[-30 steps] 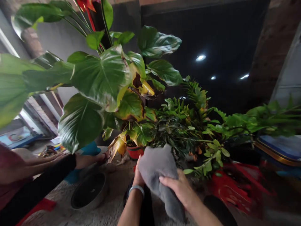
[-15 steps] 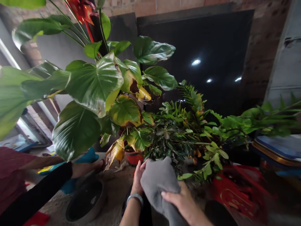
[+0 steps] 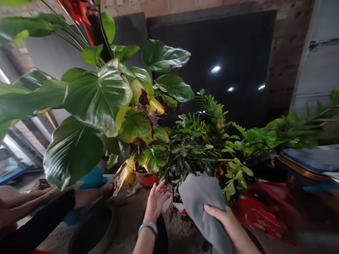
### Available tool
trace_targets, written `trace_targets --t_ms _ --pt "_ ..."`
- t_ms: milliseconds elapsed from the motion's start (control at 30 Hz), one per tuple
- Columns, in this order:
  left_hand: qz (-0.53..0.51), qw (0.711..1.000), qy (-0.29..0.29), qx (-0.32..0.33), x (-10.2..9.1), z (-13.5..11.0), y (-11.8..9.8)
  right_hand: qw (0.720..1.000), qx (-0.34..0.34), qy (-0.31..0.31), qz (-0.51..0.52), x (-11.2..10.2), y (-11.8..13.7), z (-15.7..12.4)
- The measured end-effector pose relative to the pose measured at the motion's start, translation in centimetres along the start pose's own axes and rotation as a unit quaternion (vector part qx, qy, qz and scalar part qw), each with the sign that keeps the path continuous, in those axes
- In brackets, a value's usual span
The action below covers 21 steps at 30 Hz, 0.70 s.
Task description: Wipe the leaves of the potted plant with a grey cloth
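Note:
My right hand (image 3: 230,225) is closed on a grey cloth (image 3: 203,204) that drapes over it, just below the bushy small-leaved plant (image 3: 206,141). My left hand (image 3: 156,198) is open, fingers spread, palm toward the plant's lower leaves and its white pot (image 3: 176,201). A bangle sits on my left wrist. To the left rises a big-leaved plant (image 3: 97,98) with yellowing leaves, standing in a red pot (image 3: 147,178).
Another person's leg and arm (image 3: 39,211) stretch in from the left beside a dark round basin (image 3: 92,233). Red plastic things (image 3: 259,211) lie at the right. A dark panel (image 3: 225,53) and a brick wall stand behind the plants.
My left hand has let go of the cloth and opened toward the plant. My right hand has carried the cloth rightward. The view has shifted a little to the right.

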<state>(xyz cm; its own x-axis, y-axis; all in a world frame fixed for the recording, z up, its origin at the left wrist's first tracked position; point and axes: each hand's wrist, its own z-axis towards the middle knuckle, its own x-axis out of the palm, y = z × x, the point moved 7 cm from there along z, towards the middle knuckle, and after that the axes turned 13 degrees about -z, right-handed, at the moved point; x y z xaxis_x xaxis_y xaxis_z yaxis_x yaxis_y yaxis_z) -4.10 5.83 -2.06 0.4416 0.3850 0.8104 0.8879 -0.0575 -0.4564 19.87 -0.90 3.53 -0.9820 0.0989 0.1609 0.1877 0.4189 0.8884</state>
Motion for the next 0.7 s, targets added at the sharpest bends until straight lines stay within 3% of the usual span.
trace_targets --t_ms 67,167,233,300,367,467,533,600,700 --pt "0.0 1.0 0.001 0.001 0.0 0.0 -0.1 0.997 -0.057 -0.042 0.013 -1.3 3.3 -0.5" --pt "-0.002 1.0 -0.001 0.001 0.2 -0.3 -0.1 0.974 -0.156 -0.122 0.107 -2.7 10.9 0.8" --pt "-0.003 1.0 -0.008 0.005 0.3 -0.5 -0.1 0.962 -0.16 -0.145 0.168 -2.4 13.5 2.6" --pt "-0.005 1.0 -0.016 0.011 0.3 -0.7 -0.2 0.97 -0.106 -0.119 0.186 -0.9 12.7 4.1" --pt "-0.007 1.0 -0.019 0.014 0.3 -0.7 -0.2 0.982 -0.038 -0.083 0.165 0.6 8.9 4.0" --pt "-0.01 1.0 -0.013 0.016 0.0 -0.5 -0.3 0.992 0.03 -0.038 0.114 1.4 2.5 1.3" --pt "-0.008 1.0 -0.007 0.011 -0.2 -0.2 -0.3 0.996 0.034 -0.018 0.083 0.9 1.1 -0.4" --pt "-0.005 1.0 -0.003 0.004 -0.4 -0.1 -0.2 0.995 -0.016 -0.047 0.09 -0.5 3.3 -0.7" --pt "-0.006 1.0 -0.002 0.005 -0.5 0.0 -0.2 0.965 -0.132 -0.145 0.172 -2.8 9.9 1.2"
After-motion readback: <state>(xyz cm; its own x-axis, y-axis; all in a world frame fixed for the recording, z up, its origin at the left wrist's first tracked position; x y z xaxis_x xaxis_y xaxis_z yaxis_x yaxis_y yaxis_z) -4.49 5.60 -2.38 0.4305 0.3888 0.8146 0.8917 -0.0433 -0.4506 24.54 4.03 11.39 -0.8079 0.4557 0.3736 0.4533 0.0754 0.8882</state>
